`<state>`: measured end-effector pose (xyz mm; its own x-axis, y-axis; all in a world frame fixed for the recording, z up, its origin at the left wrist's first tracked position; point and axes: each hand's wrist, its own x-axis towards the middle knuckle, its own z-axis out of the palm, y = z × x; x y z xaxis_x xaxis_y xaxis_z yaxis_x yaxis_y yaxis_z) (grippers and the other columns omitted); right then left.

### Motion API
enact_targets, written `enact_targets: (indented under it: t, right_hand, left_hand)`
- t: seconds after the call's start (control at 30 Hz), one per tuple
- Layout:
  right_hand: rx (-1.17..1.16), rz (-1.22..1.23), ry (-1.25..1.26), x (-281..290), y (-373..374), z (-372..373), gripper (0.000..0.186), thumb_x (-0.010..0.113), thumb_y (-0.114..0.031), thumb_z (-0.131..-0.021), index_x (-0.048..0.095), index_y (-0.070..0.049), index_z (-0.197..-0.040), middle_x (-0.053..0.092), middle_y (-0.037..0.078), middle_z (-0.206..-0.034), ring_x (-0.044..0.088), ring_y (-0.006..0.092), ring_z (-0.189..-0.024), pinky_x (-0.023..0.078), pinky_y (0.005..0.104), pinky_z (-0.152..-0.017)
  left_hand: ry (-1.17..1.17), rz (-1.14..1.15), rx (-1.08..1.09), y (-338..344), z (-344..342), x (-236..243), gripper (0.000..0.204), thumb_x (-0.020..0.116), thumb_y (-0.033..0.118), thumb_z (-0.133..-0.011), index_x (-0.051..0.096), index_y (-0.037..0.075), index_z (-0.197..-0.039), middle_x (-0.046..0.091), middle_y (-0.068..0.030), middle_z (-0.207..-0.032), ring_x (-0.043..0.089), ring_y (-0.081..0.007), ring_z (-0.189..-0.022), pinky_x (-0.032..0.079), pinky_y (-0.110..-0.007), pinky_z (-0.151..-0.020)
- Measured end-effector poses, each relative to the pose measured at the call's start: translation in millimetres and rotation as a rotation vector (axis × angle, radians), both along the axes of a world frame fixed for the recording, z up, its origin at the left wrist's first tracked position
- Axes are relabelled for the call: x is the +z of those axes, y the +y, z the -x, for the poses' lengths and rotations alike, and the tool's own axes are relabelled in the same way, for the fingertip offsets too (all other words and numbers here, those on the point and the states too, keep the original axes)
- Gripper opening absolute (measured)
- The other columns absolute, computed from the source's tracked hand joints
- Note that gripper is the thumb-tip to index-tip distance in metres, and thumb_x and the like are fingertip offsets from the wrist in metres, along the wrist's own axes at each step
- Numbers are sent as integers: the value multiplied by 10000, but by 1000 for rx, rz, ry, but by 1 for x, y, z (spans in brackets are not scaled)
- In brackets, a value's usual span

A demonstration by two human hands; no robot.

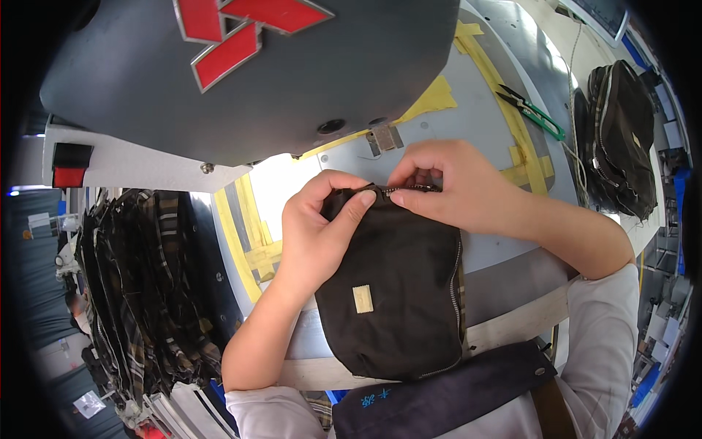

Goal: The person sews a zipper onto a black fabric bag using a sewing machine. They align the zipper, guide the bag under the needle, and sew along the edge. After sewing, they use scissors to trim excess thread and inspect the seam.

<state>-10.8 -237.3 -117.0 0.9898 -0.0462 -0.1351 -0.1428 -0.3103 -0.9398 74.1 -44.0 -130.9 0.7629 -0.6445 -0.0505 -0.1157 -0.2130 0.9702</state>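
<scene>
A dark brown fabric piece (398,271) with a zipper (456,282) along its right side and a small cream label (363,298) lies in front of me, its lower end at the table edge. My left hand (322,227) pinches its top edge between thumb and forefinger. Close beside it, my right hand (457,186) grips the same top edge, where a metal zipper (409,189) runs between the fingers. The right hand's other fingers are curled in. What lies under the fingertips is hidden.
A large grey machine head (256,95) overhangs the work plate (475,124), which has yellow tape. Green-handled thread snips (534,113) lie at the right. Stacked dark zippered pieces (621,139) sit far right; several plaid-and-dark pieces (139,285) hang at left.
</scene>
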Motion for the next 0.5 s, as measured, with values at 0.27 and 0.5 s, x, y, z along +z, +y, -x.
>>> enact_targets:
  t: [0.27, 0.5]
  right_hand:
    - [-3, 51, 10, 1, 0, -1, 139, 719, -129, -824, 664, -18, -889, 611, 35, -802, 565, 101, -735, 453, 256, -652]
    - [23, 95, -185, -2, -1, 2, 162, 720, -167, -806, 668, -25, -865, 627, 65, -767, 596, 163, -700, 479, 295, -633]
  left_hand:
    - [12, 21, 11, -2, -1, -1, 99, 691, 52, -859, 653, 4, -938, 647, 2, -835, 552, -53, -768, 456, -206, -724]
    - [-61, -13, -55, -1, 1, 3, 96, 690, 32, -846, 657, 5, -932, 666, -31, -857, 594, -92, -786, 473, -228, -750]
